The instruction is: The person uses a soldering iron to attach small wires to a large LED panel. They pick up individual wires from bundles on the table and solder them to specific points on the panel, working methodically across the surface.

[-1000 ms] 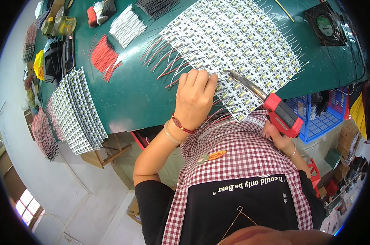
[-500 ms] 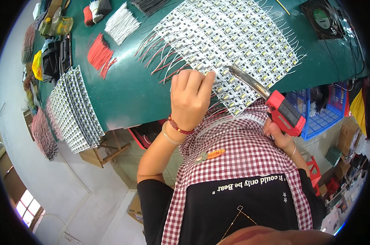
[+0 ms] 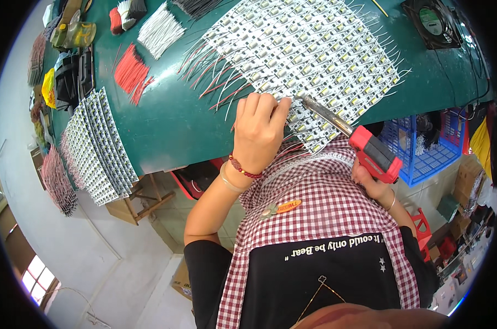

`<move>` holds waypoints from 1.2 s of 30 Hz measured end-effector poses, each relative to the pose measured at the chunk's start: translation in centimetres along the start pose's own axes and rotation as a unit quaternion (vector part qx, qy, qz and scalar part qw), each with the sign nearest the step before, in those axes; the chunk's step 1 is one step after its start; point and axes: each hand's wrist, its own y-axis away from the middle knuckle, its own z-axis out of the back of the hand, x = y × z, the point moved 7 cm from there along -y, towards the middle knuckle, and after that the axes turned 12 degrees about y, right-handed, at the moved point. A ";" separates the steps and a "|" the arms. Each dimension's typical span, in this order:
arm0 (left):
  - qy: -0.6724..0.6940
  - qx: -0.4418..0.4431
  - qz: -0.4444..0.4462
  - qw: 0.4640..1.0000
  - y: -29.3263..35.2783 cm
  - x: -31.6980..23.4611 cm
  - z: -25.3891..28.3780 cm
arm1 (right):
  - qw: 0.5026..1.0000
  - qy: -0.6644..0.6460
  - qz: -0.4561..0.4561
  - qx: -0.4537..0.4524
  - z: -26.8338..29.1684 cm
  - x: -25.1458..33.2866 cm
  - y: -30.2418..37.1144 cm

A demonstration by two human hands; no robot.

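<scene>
A large panel of white LED circuit boards (image 3: 314,49) lies on the green table, with red, white and black wires (image 3: 218,90) sticking out along its left edge. My left hand (image 3: 259,123) is closed in a pinch at the panel's lower left edge. What its fingertips hold is hidden; a short red end shows beside the hand. In my right hand (image 3: 369,181) is a red and black soldering gun (image 3: 373,153), gripped by its handle. Its dark metal tip points up and left, onto or just over the boards, close to my left fingertips.
Bundles of red wires (image 3: 131,72) and white wires (image 3: 161,30) lie left of the panel. More LED board strips (image 3: 100,148) are stacked at the table's left edge. A black fan (image 3: 432,23) stands at the far right, above a blue crate (image 3: 424,148) below table height.
The soldering gun and my right hand have shifted a little left, and its tip has come down nearer my left fingertips. My left hand has moved slightly right, still pinched.
</scene>
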 end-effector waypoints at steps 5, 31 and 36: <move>-0.008 0.011 -0.003 1.000 -0.1 0.0 -0.2 | 0.999 -0.042 -0.021 -0.003 0.1 0.5 -0.1; -0.052 0.024 -0.012 0.998 -0.9 -0.5 0.2 | 0.993 -0.112 -0.043 0.014 0.0 1.1 -0.8; -0.082 0.047 0.016 0.995 -1.1 -0.3 0.1 | 0.994 -0.107 -0.025 0.018 -0.1 1.4 -0.8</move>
